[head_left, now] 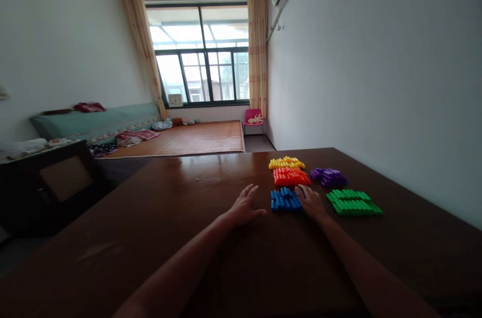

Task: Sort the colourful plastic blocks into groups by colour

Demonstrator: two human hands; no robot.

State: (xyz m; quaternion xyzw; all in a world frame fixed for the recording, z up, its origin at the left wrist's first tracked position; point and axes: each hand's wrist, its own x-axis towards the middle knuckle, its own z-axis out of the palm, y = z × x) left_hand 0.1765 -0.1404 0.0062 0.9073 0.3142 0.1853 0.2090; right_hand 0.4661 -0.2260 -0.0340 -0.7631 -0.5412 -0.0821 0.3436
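Small glossy plastic sticks lie sorted by colour in flat groups on a dark brown table (181, 237). The blue sticks (284, 201) are nearest to both of my hands. My right hand (312, 202) rests at the right edge of the blue group, fingers stretched forward and partly covering it; contact is hard to make out. To the left of that group, my left hand (245, 207) is open with its thumb apart, holding nothing. Behind the blue ones are red-orange sticks (290, 176) and yellow sticks (286, 163). Purple sticks (329, 176) and green sticks (354, 202) lie to the right.
A white wall (376, 82) runs along the table's right side. Beyond the far edge stand a bed (199, 137) and a pink chair (253, 117) below a window (203, 67). A dark cabinet (64, 177) stands at the left.
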